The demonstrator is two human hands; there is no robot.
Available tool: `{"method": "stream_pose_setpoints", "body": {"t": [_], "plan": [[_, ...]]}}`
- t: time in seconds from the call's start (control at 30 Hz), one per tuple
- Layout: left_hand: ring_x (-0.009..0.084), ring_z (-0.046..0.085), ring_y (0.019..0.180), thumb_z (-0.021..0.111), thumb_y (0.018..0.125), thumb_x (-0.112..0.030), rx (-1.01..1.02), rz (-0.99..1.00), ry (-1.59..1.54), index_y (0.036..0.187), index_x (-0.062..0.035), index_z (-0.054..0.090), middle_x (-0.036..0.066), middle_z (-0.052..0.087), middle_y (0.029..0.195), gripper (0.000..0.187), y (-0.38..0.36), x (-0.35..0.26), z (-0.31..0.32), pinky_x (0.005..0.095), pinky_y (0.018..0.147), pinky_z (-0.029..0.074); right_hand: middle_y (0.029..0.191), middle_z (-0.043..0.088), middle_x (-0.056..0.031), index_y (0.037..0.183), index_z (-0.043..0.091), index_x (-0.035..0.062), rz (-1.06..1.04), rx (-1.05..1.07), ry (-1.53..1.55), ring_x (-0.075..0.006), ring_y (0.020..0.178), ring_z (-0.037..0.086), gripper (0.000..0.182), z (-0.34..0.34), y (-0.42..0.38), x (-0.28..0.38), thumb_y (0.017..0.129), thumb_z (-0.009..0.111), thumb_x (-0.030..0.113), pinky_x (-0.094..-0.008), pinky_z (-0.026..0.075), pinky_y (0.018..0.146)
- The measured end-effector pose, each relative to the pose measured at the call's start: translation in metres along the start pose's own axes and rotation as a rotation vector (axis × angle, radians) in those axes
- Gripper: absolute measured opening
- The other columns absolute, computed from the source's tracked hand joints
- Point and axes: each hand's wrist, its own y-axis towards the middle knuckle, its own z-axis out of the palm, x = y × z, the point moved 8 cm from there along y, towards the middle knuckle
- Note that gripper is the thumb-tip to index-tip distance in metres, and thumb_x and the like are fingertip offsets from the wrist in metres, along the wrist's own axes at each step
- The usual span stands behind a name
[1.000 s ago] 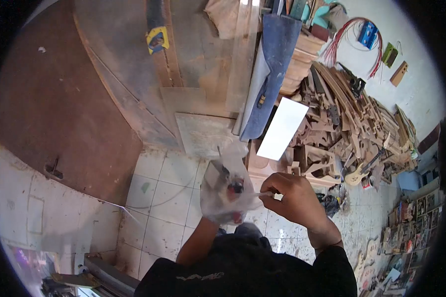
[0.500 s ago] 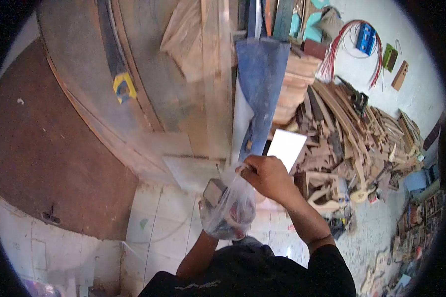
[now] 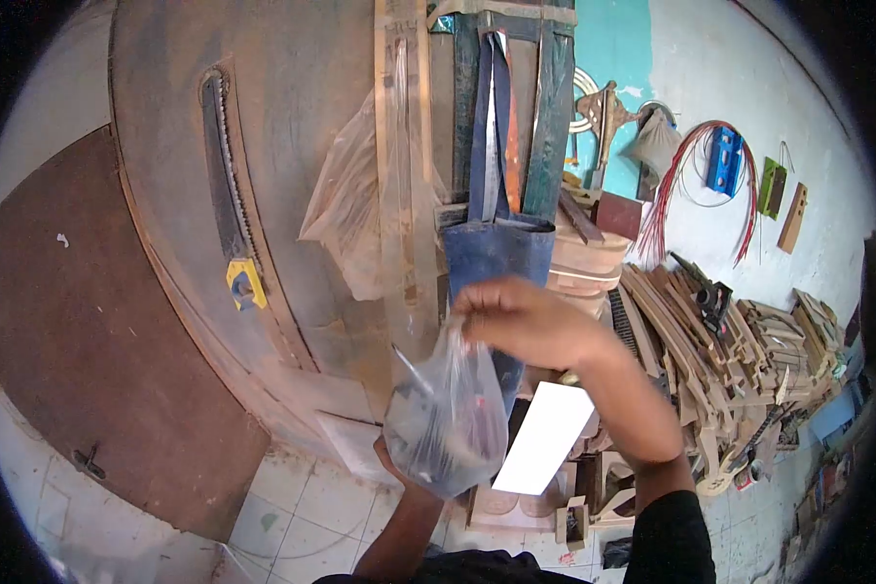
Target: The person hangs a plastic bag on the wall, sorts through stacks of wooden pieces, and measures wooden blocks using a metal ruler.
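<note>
A clear plastic bag (image 3: 457, 428) hangs in front of my body, with a few things inside that I cannot make out well; a small patch of red shows through. My right hand (image 3: 528, 319) is closed on the bag's gathered top, thumb and fingers pinched together. Low on the bag's left side is my left hand (image 3: 389, 459), partly behind the plastic, its fingers hidden. A thin grey rod-like piece (image 3: 414, 372) sticks up at the bag's upper left. Right behind my right hand hangs a blue cloth bag (image 3: 501, 255).
A handsaw (image 3: 226, 185) with a yellow handle hangs on the wooden panel ahead. Another plastic bag (image 3: 350, 214) hangs beside it. A white board (image 3: 545, 438) stands below my right forearm. Stacked wood pieces (image 3: 691, 360) fill the right side. A brown door (image 3: 117, 321) is at left.
My view has tilted up, so the wall and saw sit lower in it. My right hand has risen with the plastic bag's top, and the bag looks stretched taller.
</note>
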Motion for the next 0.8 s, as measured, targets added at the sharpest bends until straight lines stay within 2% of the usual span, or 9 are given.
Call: {"method": "stream_pose_setpoints", "body": {"t": [0.1, 0.2, 0.27, 0.3, 0.47, 0.53, 0.57, 0.67, 0.8], "plan": [[0.0311, 0.056, 0.117, 0.037, 0.091, -0.058, -0.019, 0.164, -0.102, 0.139, -0.0082, 0.043, 0.015, 0.053, 0.132, 0.07, 0.029, -0.027, 0.024, 0.0516, 0.097, 0.048, 0.084, 0.065, -0.0012, 0.096, 0.066, 0.0017, 0.108, -0.007, 0.157, -0.0091, 0.076, 0.06, 0.017, -0.04, 0.035, 0.023, 0.081, 0.064, 0.009, -0.0242, 0.051, 0.073], [0.0311, 0.057, 0.116, 0.035, 0.091, -0.058, 0.037, 0.218, -0.212, 0.139, -0.0078, 0.043, 0.015, 0.053, 0.132, 0.07, 0.06, -0.05, 0.068, 0.0521, 0.096, 0.049, 0.082, 0.066, -0.0048, 0.095, 0.066, 0.001, 0.069, -0.122, 0.168, -0.0117, 0.064, 0.062, 0.017, -0.097, 0.071, 0.04, 0.08, 0.062, 0.009, -0.0253, 0.056, 0.062], [0.0293, 0.057, 0.116, 0.033, 0.093, -0.058, 0.378, 0.13, -0.347, 0.135, -0.0073, 0.047, 0.013, 0.055, 0.129, 0.067, 0.075, -0.06, 0.126, 0.0493, 0.095, 0.049, 0.081, 0.066, -0.0049, 0.093, 0.066, 0.0018, 0.049, -0.218, 0.085, -0.0118, 0.064, 0.063, 0.016, -0.135, 0.089, 0.051, 0.081, 0.063, 0.012, -0.0259, 0.056, 0.061], [0.0293, 0.057, 0.116, 0.033, 0.093, -0.058, 0.389, 0.128, -0.352, 0.135, -0.0073, 0.047, 0.013, 0.055, 0.129, 0.067, 0.087, -0.065, 0.141, 0.0493, 0.095, 0.049, 0.08, 0.067, -0.005, 0.09, 0.067, 0.0026, 0.03, -0.308, 0.009, -0.0119, 0.064, 0.063, 0.016, -0.156, 0.096, 0.058, 0.081, 0.064, 0.015, -0.0265, 0.056, 0.061], [0.0273, 0.057, 0.115, 0.04, 0.093, -0.053, 0.159, 0.26, -0.197, 0.128, -0.0084, 0.052, 0.008, 0.059, 0.123, 0.058, 0.155, -0.09, 0.189, 0.0454, 0.095, 0.049, 0.077, 0.066, -0.0038, 0.084, 0.068, 0.0054, -0.101, -0.587, -0.111, -0.0121, 0.062, 0.062, 0.017, -0.235, 0.124, 0.087, 0.082, 0.066, 0.022, -0.0272, 0.053, 0.058], [0.024, 0.056, 0.115, 0.046, 0.092, -0.05, 0.11, 0.25, -0.198, 0.124, -0.0092, 0.055, 0.006, 0.06, 0.12, 0.053, 0.172, -0.095, 0.2, 0.0418, 0.098, 0.045, 0.065, 0.062, -0.0023, 0.069, 0.067, 0.005, -0.193, -0.796, -0.257, -0.0117, 0.052, 0.054, 0.02, -0.263, 0.126, 0.103, 0.079, 0.07, 0.023, -0.0259, 0.044, 0.05], [0.0233, 0.054, 0.116, 0.053, 0.091, -0.045, 0.14, 0.299, -0.214, 0.125, -0.0082, 0.051, 0.007, 0.057, 0.123, 0.05, 0.184, -0.099, 0.203, 0.0404, 0.101, 0.042, 0.061, 0.062, -0.0039, 0.067, 0.068, 0.0023, -0.202, -0.791, -0.302, -0.0132, 0.052, 0.055, 0.024, -0.272, 0.131, 0.11, 0.077, 0.071, 0.024, -0.0281, 0.046, 0.051], [0.0215, 0.053, 0.116, 0.062, 0.09, -0.035, 0.149, 0.351, -0.261, 0.125, -0.0064, 0.045, 0.009, 0.053, 0.125, 0.048, 0.199, -0.107, 0.215, 0.038, 0.101, 0.041, 0.065, 0.064, -0.006, 0.072, 0.07, -0.0012, -0.243, -1.024, -0.44, -0.0154, 0.055, 0.059, 0.026, -0.291, 0.138, 0.119, 0.075, 0.073, 0.024, -0.0285, 0.047, 0.052], [0.0227, 0.054, 0.114, 0.062, 0.09, -0.034, 0.187, 0.34, -0.233, 0.125, -0.005, 0.043, 0.011, 0.052, 0.125, 0.049, 0.211, -0.108, 0.22, 0.0383, 0.096, 0.045, 0.068, 0.062, -0.0034, 0.087, 0.07, -0.0035, -0.119, -1.065, -0.51, -0.0115, 0.057, 0.056, 0.024, -0.308, 0.153, 0.113, 0.079, 0.072, 0.019, -0.0291, 0.048, 0.049]]}}
